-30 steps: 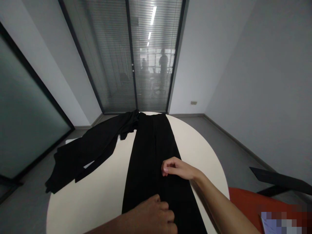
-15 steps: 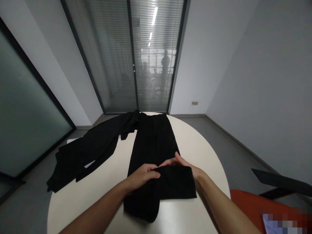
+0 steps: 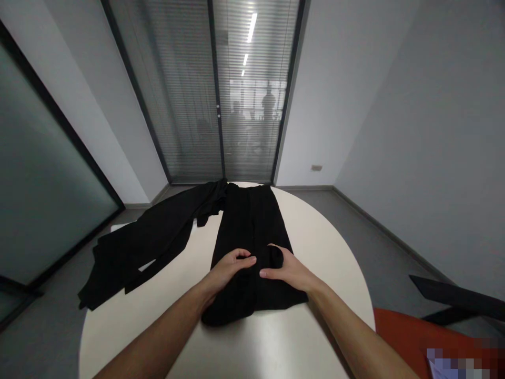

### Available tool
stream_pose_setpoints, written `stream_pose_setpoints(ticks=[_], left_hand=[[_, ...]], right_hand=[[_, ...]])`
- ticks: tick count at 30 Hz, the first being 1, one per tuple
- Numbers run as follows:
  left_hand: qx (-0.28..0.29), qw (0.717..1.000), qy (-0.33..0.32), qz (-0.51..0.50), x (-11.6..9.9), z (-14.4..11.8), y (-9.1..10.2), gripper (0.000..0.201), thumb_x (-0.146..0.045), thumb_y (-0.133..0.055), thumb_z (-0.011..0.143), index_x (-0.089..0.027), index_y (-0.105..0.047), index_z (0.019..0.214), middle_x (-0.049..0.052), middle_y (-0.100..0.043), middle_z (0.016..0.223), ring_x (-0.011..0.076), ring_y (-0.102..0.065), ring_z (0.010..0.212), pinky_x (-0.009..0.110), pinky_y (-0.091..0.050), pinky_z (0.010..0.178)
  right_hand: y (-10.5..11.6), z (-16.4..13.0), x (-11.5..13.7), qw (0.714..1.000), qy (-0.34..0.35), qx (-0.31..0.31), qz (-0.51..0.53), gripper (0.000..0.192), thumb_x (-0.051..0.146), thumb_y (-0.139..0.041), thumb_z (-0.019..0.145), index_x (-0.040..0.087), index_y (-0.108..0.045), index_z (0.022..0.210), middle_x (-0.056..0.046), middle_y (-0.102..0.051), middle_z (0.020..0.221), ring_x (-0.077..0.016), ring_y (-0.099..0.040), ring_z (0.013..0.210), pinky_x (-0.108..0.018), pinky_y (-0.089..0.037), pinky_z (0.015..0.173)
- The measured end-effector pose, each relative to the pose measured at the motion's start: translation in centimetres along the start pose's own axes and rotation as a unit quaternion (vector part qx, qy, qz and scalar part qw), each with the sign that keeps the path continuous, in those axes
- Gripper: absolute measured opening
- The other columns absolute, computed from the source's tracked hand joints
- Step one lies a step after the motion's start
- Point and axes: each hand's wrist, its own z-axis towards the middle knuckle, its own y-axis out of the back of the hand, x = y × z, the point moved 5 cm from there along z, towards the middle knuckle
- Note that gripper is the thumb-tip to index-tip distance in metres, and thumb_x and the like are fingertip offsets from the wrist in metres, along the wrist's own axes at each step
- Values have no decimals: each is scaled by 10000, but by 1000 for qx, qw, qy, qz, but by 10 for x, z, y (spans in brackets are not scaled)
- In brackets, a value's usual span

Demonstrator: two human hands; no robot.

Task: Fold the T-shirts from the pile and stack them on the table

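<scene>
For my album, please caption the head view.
Left hand and right hand hold partly folded black trousers on a pale table, another dark garment alongside.

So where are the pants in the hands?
Lower middle of the head view: the pants lie on the table, near end in the left hand and right hand, right of another black garment.

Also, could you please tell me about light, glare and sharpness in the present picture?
Head view: soft, dim light; whitish glare on the near part of the pale table; black trousers so dark that creases barely show; standing silhouette at the blinds hazy; lower right corner pixelated.
</scene>
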Motion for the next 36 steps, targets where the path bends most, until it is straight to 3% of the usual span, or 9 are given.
stream_pose_setpoints(ticks=[4,8,12,16,23,26,31,33,36], left_hand=[[-12,998,-45,-44,-16,-12,1,480,-547,-817,724,-179,-668,992,-2,-706,843,150,-661,796,251,-478,756],[83,988,-56,-113,-26,-21,2,688,-669,-724,763,-179,-635,1238,105,-714,1172,295,-620,1186,406,-435,1043],[138,986,-89,-32,-31,-23,10,950,-548,-853,675,-221,-457,1474,127,-540,1470,347,-444,1398,476,-281,1192],[105,978,-147,105,-36,-20,18,1051,-319,-932,607,-226,-402,1510,125,-406,1575,311,-367,1454,439,-262,1220],[-41,970,-164,177,-39,-3,42,527,-481,-764,793,-136,-680,1183,126,-716,1194,312,-640,1164,432,-463,1050],[-67,971,-184,136,-41,-3,50,650,-528,-752,794,-128,-615,1289,149,-663,1297,314,-597,1238,420,-440,1076],[27,976,-159,148,-30,-3,54,1173,-334,-916,612,-225,-251,1572,175,-421,1549,298,-413,1428,421,-310,1185],[-4,965,-164,202,-26,-2,62,1127,-329,-880,659,-213,-232,1575,185,-431,1530,296,-417,1419,433,-293,1186],[-101,935,-179,289,-27,-1,74,911,-390,-810,730,-153,-371,1492,175,-556,1365,287,-530,1282,429,-342,1133]], right_hand=[[7,4,-4,997,18,-72,18,379,420,-857,669,188,-585,796,36,-614,743,-161,-567,737,-289,-454,712],[16,9,-14,989,-1,-129,77,380,432,-842,663,186,-664,891,-17,-721,865,-243,-649,887,-372,-499,848],[22,14,-25,982,-23,-151,111,447,437,-834,665,187,-700,1010,-55,-754,1008,-290,-659,1026,-424,-483,957],[27,20,-26,985,-6,-151,83,436,448,-814,702,185,-668,1017,-48,-736,1019,-267,-652,1001,-413,-476,963],[36,29,-18,987,31,-155,-41,409,560,-724,791,190,-585,897,4,-627,831,-197,-586,828,-352,-475,823],[41,36,-16,980,53,-162,-106,403,581,-674,827,193,-592,896,-4,-625,844,-201,-585,842,-355,-473,834],[50,38,-21,964,61,-176,-191,558,543,-678,835,228,-567,1282,-72,-666,1160,-246,-612,1055,-418,-455,989],[55,30,-21,943,54,-217,-248,670,532,-693,821,224,-492,1381,-108,-624,1262,-272,-589,1132,-459,-438,1028],[56,10,-8,900,62,-270,-337,660,510,-716,799,206,-504,1344,-153,-558,1318,-327,-526,1214,-516,-418,1045]])
